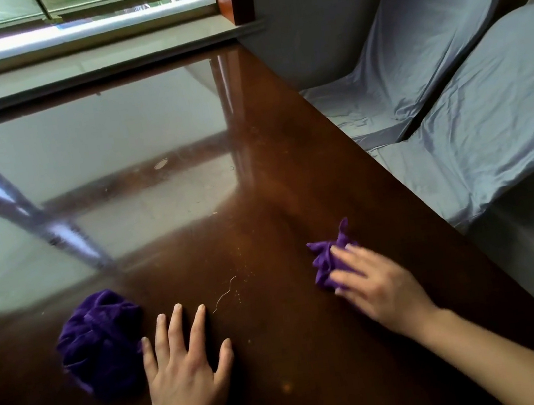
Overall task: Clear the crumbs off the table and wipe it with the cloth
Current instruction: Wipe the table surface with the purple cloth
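A dark glossy bench [254, 176] fills the view, with two covered chairs [442, 37] along its right side. A bunched purple cloth [101, 345] lies near the front left, just beside the left hand [183, 371], which rests flat with fingers spread. The right hand [374, 283], fingers extended, presses on a smaller purple cloth [327, 259] near the right edge. Between the hands lie a thin thread [225, 293] and scattered crumbs [241, 286].
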